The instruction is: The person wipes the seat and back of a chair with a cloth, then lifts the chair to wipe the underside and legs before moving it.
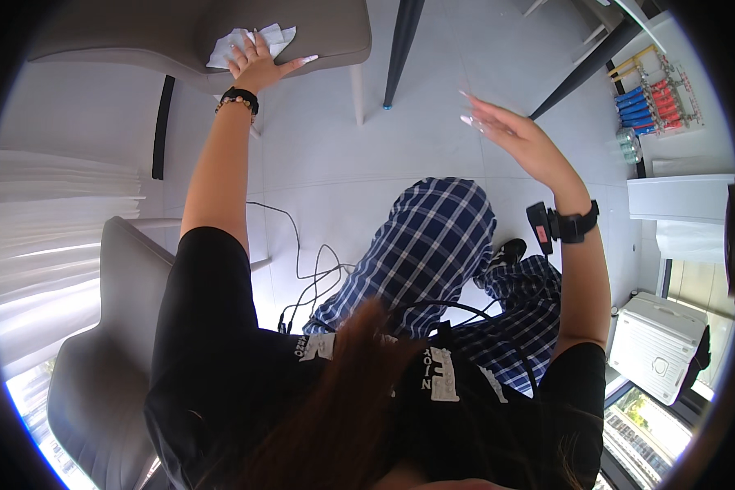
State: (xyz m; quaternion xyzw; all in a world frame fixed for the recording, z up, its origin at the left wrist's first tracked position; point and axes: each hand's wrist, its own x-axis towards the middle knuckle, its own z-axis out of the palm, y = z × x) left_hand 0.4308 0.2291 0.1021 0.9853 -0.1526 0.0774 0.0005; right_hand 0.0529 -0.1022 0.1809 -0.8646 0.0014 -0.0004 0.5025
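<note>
My left hand (256, 64) lies flat, fingers spread, over a white tissue or wipe (280, 38) on the seat of a grey-brown upholstered chair (331, 30). The thumb rests off the tissue, near the seat's front edge. Part of the tissue is hidden beneath the fingers. My right hand (514, 131) hangs in the air over the pale tiled floor (429, 147), with nothing in it and the fingers extended. A black strapped device (566, 225) sits on the right wrist.
Dark table legs (400, 55) rise ahead of me. Thin black cables (297, 245) trail over the floor by my knee. A second grey chair (110, 361) stands at my left, beside white curtains (55, 245). A white suitcase (658, 346) is at the right.
</note>
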